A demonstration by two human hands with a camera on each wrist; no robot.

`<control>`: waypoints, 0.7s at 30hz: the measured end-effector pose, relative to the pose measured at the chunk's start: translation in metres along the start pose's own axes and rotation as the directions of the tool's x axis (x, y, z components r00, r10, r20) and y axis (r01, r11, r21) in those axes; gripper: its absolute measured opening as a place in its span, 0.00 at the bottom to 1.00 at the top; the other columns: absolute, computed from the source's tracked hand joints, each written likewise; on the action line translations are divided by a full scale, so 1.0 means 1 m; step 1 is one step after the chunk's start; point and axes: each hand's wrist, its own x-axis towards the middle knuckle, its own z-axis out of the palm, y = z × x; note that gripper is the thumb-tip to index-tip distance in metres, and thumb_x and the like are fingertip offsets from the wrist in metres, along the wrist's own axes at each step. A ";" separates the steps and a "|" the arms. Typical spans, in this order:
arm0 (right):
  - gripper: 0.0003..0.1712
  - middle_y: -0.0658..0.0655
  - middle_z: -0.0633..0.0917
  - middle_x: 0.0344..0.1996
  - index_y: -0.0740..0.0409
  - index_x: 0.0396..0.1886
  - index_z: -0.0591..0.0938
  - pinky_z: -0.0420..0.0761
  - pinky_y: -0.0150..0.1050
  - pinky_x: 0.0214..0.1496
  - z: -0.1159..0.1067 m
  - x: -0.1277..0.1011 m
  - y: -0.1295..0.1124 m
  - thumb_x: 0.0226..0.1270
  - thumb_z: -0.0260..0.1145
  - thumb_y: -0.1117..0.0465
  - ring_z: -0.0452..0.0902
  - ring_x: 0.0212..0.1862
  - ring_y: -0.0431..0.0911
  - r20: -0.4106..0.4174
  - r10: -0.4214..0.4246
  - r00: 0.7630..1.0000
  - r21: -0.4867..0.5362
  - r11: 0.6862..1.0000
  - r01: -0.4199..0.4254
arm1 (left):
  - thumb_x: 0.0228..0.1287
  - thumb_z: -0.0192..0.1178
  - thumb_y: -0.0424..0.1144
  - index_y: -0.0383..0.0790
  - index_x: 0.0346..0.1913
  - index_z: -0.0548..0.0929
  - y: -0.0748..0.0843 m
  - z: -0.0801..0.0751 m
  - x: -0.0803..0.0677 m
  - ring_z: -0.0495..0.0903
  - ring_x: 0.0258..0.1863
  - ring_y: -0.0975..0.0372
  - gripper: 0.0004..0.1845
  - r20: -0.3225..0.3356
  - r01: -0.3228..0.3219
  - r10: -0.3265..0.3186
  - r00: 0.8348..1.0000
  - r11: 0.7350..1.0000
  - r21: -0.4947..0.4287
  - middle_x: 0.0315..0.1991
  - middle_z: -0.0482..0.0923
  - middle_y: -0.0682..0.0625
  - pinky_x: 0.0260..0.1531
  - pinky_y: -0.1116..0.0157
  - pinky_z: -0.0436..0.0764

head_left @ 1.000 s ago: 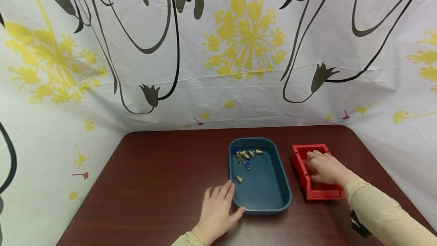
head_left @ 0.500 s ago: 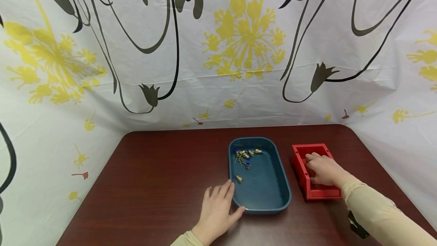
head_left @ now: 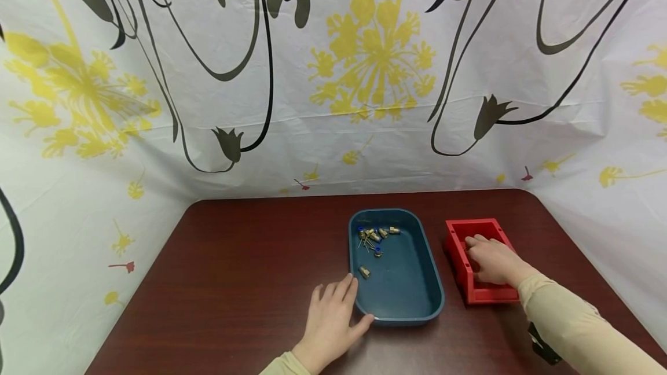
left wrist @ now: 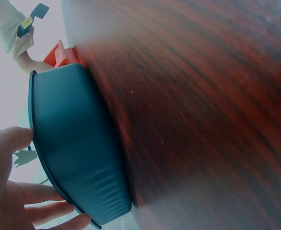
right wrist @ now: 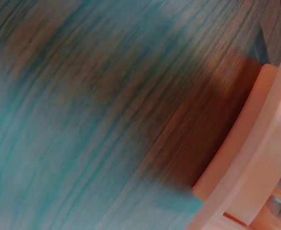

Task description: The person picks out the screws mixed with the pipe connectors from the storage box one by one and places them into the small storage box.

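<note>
Two hands are at work: the left hand lies spread flat against the near corner of the blue tray, steadying it, while the right hand reaches into the red box. Its fingers look curled, though whether they pinch anything I cannot tell. Keeping the tray braced on the surface seems wise; small brass parts sit at its far end.

Red box, rectangular, open-topped, flat on the table at right, long axis near to far. Dark blue tray, oval-cornered, just left of it, small brass parts clustered at far end.
</note>
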 end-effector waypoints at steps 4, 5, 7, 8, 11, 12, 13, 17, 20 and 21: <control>0.17 0.73 0.73 0.47 0.60 0.30 0.83 0.63 0.62 0.47 -0.001 -0.001 0.000 0.37 0.74 0.58 0.64 0.51 0.68 0.001 -0.008 1.000 -0.006 1.000 0.008 | 0.52 0.53 0.62 0.40 0.57 0.73 0.000 0.000 0.000 0.71 0.46 0.57 0.35 0.004 0.000 0.000 1.000 1.000 0.003 0.55 0.69 0.49 0.44 0.48 0.64; 0.17 0.72 0.74 0.47 0.60 0.29 0.83 0.64 0.61 0.46 -0.002 -0.001 0.000 0.37 0.74 0.58 0.64 0.51 0.67 -0.002 -0.015 1.000 -0.010 1.000 0.015 | 0.52 0.52 0.63 0.40 0.57 0.73 0.000 0.000 0.000 0.71 0.46 0.57 0.35 0.003 0.000 0.000 1.000 1.000 0.005 0.55 0.69 0.49 0.44 0.48 0.64; 0.16 0.70 0.75 0.44 0.59 0.28 0.84 0.67 0.59 0.44 -0.004 -0.001 0.001 0.37 0.74 0.57 0.67 0.48 0.65 -0.016 -0.032 0.999 -0.021 0.999 0.032 | 0.52 0.52 0.63 0.40 0.57 0.73 0.000 0.000 0.000 0.71 0.46 0.57 0.35 -0.002 -0.002 0.002 1.000 1.000 0.005 0.55 0.69 0.49 0.44 0.48 0.64; 0.15 0.66 0.77 0.41 0.58 0.27 0.84 0.69 0.57 0.42 -0.005 -0.001 0.001 0.37 0.74 0.57 0.69 0.45 0.61 -0.027 -0.044 0.999 -0.029 0.999 0.044 | 0.52 0.52 0.63 0.40 0.57 0.73 -0.001 0.000 0.000 0.71 0.46 0.57 0.35 -0.005 -0.003 0.003 1.000 1.000 0.005 0.55 0.69 0.49 0.44 0.48 0.64; 0.13 0.53 0.75 0.30 0.55 0.24 0.83 0.72 0.46 0.32 -0.008 -0.001 0.002 0.35 0.75 0.56 0.67 0.35 0.50 -0.069 -0.089 0.994 -0.048 0.995 0.086 | 0.52 0.53 0.62 0.40 0.56 0.73 -0.001 0.001 -0.001 0.71 0.46 0.57 0.35 -0.015 -0.005 0.005 1.000 1.000 0.001 0.55 0.69 0.49 0.44 0.48 0.64; 0.12 0.49 0.72 0.26 0.53 0.23 0.83 0.70 0.43 0.29 -0.010 -0.001 0.002 0.35 0.75 0.56 0.65 0.32 0.47 -0.081 -0.102 0.991 -0.056 0.994 0.098 | 0.52 0.53 0.62 0.40 0.56 0.73 -0.001 0.001 -0.001 0.71 0.45 0.57 0.35 -0.017 -0.005 0.005 1.000 1.000 -0.001 0.55 0.69 0.48 0.44 0.48 0.64; 0.11 0.47 0.69 0.24 0.51 0.22 0.83 0.68 0.40 0.27 -0.012 -0.002 0.003 0.35 0.75 0.56 0.63 0.30 0.44 -0.092 -0.113 0.989 -0.063 0.992 0.108 | 0.52 0.53 0.62 0.40 0.56 0.73 -0.001 0.001 0.000 0.71 0.45 0.57 0.35 -0.018 -0.005 0.005 1.000 1.000 -0.003 0.55 0.69 0.48 0.44 0.48 0.64; 0.11 0.44 0.63 0.21 0.45 0.13 0.77 0.62 0.36 0.23 -0.020 -0.004 0.004 0.36 0.74 0.57 0.60 0.28 0.42 -0.123 -0.151 0.981 -0.093 0.986 0.140 | 0.52 0.53 0.62 0.40 0.56 0.73 -0.001 0.002 -0.001 0.71 0.46 0.57 0.35 -0.017 -0.003 0.003 1.000 1.000 -0.010 0.55 0.69 0.48 0.44 0.48 0.64; 0.17 0.44 0.63 0.21 0.42 0.09 0.70 0.60 0.36 0.23 -0.028 -0.007 0.004 0.37 0.72 0.58 0.60 0.28 0.43 -0.146 -0.171 0.974 -0.108 0.982 0.156 | 0.52 0.53 0.62 0.40 0.57 0.73 -0.001 0.002 -0.001 0.71 0.46 0.57 0.35 -0.012 -0.002 0.002 1.000 1.000 -0.015 0.55 0.69 0.48 0.44 0.48 0.64; 0.18 0.44 0.63 0.21 0.42 0.09 0.69 0.60 0.36 0.22 -0.031 -0.008 0.005 0.37 0.72 0.58 0.60 0.28 0.43 -0.156 -0.176 0.972 -0.110 0.981 0.160 | 0.52 0.53 0.62 0.39 0.57 0.73 -0.001 0.002 -0.001 0.71 0.46 0.57 0.35 -0.011 -0.002 0.001 1.000 1.000 -0.015 0.55 0.69 0.48 0.44 0.47 0.64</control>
